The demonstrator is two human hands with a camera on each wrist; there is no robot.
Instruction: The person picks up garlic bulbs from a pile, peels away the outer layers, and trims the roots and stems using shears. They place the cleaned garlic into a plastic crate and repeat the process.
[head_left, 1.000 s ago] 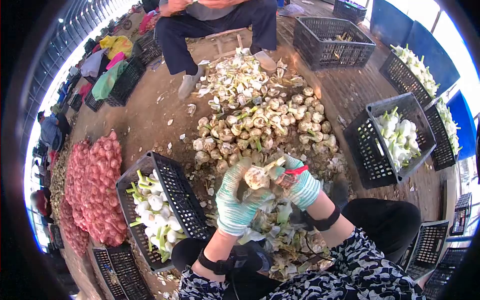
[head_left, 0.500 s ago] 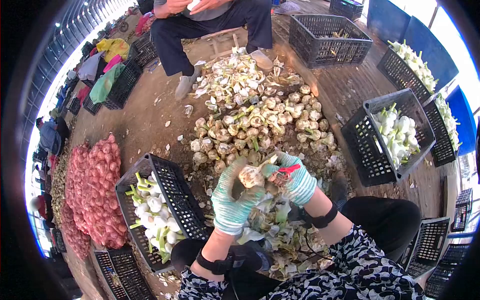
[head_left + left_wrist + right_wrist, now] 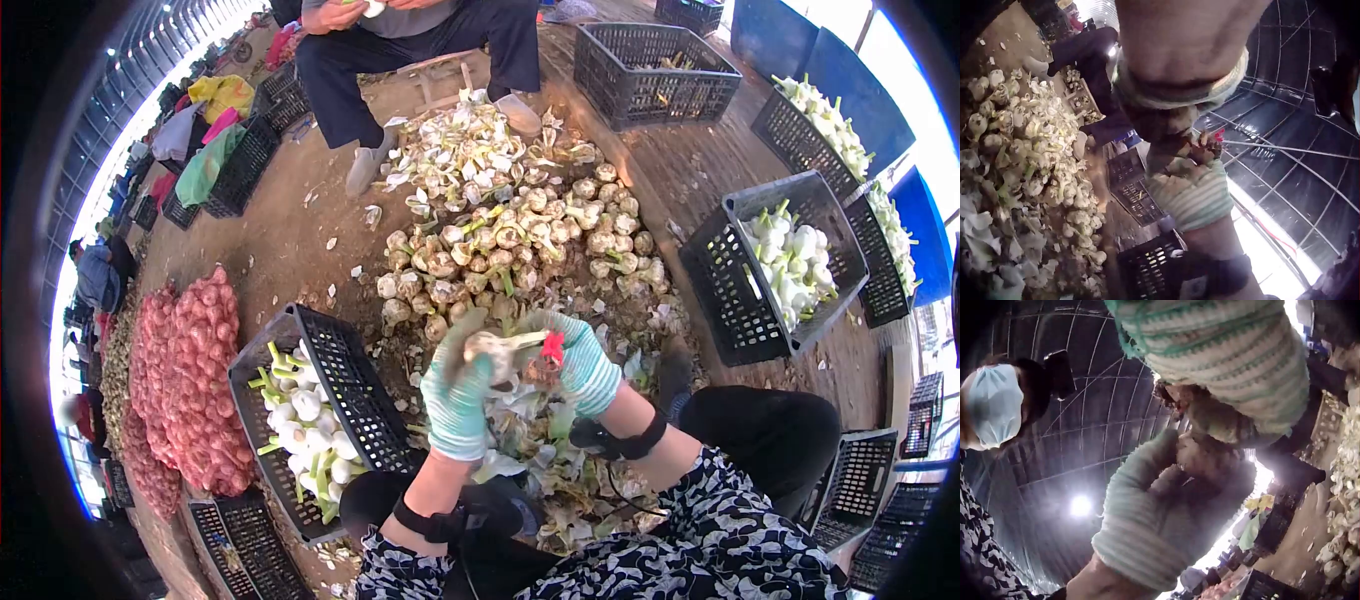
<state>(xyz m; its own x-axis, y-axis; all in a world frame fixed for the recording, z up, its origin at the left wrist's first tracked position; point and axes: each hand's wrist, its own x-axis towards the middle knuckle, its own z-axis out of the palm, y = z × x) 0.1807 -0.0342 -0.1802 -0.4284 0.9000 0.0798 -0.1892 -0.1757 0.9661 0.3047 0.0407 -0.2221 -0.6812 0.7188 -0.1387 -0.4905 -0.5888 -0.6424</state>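
Note:
My gloved left hand (image 3: 455, 400) grips a garlic bulb (image 3: 485, 349) with fingers and thumb around it, blurred in the head view. The bulb's pale stem (image 3: 526, 339) points right, toward my gloved right hand (image 3: 588, 372), whose fingers curl at the stem's end. A red strip (image 3: 552, 347) is tied by a brown, dirty wrapping at the right thumb. In the right wrist view the left hand (image 3: 1154, 512) cups the bulb (image 3: 1200, 456) below the right hand (image 3: 1222, 369). Whether the right fingers also hold a small tool, I cannot tell.
Unpeeled garlic (image 3: 520, 240) lies heaped ahead, with loose peelings (image 3: 560, 460) beneath my hands. Crates of white garlic stand at left (image 3: 350, 400) and right (image 3: 720, 290). Red net sacks (image 3: 190, 390) lie at far left. Another person (image 3: 400, 70) sits opposite, beside a black crate (image 3: 650, 85).
My right hand and its red strip have shifted left and turned toward the stem. The left fingers have moved farther over the bulb. The head view has shifted slightly.

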